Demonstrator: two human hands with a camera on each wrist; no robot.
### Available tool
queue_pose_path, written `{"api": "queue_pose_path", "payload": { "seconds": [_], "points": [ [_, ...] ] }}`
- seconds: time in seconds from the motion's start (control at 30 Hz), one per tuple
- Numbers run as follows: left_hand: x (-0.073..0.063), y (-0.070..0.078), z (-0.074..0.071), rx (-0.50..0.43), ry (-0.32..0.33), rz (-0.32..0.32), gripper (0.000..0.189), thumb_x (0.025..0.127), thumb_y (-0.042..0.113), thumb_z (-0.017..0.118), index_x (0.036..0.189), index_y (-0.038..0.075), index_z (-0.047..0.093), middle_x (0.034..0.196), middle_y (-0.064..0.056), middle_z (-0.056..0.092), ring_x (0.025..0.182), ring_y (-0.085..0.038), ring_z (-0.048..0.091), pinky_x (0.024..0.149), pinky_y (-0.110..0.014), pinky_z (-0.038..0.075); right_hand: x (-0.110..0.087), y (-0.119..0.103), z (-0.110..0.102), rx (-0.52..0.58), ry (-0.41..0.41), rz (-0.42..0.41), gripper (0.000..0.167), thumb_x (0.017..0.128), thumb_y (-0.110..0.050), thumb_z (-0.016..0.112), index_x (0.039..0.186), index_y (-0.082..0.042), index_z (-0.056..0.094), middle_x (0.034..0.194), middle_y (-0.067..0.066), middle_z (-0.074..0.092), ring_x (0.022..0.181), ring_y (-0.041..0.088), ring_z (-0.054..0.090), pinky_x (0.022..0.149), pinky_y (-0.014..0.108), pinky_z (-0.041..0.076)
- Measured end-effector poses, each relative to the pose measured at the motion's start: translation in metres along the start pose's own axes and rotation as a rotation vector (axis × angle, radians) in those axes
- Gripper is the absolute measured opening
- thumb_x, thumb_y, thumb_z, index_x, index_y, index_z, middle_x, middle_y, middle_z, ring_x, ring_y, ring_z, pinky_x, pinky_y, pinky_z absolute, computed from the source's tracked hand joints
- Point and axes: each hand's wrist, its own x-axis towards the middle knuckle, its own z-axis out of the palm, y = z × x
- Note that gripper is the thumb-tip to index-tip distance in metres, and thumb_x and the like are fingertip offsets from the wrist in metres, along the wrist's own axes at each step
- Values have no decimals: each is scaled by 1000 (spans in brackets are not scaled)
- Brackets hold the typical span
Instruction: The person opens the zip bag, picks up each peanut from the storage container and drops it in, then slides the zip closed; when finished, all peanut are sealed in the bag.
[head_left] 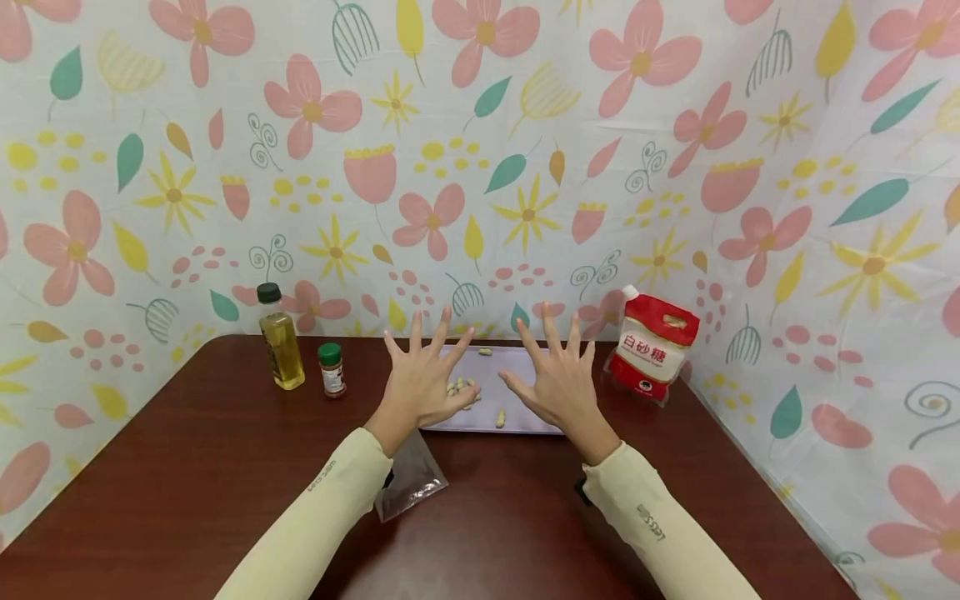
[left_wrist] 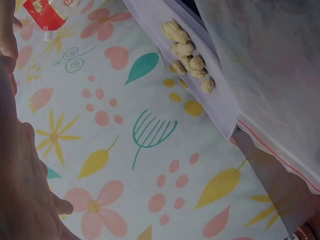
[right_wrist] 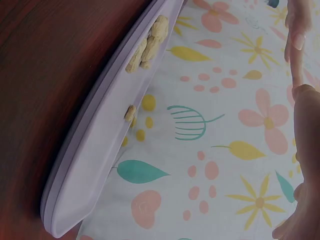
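Both hands are held up in front of a lilac tray, fingers spread and straight, and neither holds anything. The left hand hides the tray's left part; the right hand covers some of its right side. Several unshelled peanuts lie on the tray, most grouped near the left thumb. A clear plastic bag lies on the table below the left hand, partly behind the forearm. In the left wrist view, the bag shows a red zip line beside the tray. The right wrist view shows peanuts inside the tray's rim.
On the left of the brown table stand an oil bottle with a dark cap and a small green-capped jar. At the right is a red and white sugar bag. Flowered cloth hangs behind and at the sides.
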Motion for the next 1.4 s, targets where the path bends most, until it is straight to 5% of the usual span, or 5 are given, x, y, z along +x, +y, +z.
{"api": "queue_pose_path", "payload": {
  "seconds": [0.53, 0.8, 1.03, 1.23, 1.4],
  "points": [
    [-17, -14, -9, 1, -22, -59, 88, 85, 83, 28, 159, 39, 8, 167, -5, -4, 147, -49, 8, 95, -81, 22, -1, -10, 3, -24, -6, -21, 78, 86, -65, 58, 151, -23, 44, 165, 12, 15, 138, 57, 27, 89, 75, 37],
    [-33, -33, -13, -12, -21, -108, 84, 89, 74, 40, 159, 36, 15, 165, -16, 3, 139, -46, 30, 90, -70, 37, -3, -25, 6, 49, -95, 20, 59, 94, -50, 58, 145, -22, 52, 155, 16, 36, 119, 49, 50, 90, 64, 43],
    [-63, -69, -13, -185, -21, -234, 55, 90, 37, 63, 142, 20, 54, 143, -14, 50, 114, -40, 54, 74, -55, 47, 4, -44, 11, 244, -214, 48, 48, 91, -38, 64, 134, -16, 62, 137, 11, 56, 113, 38, 59, 81, 55, 51],
    [-85, -91, -16, -432, -104, -380, 39, 92, 27, 64, 128, 14, 63, 120, -11, 68, 70, -24, 64, 45, -35, 42, 13, -61, 25, 423, -335, 93, 38, 91, -35, 67, 124, -16, 69, 125, 4, 66, 114, 26, 62, 86, 49, 51],
    [-97, -103, -17, -534, -189, -470, 31, 95, 27, 63, 122, 13, 67, 111, -6, 72, 76, -21, 67, 51, -36, 46, 21, -79, 39, 594, -421, 110, 34, 92, -37, 67, 117, -13, 72, 107, 1, 73, 101, 21, 67, 80, 45, 52]
  ]
}}
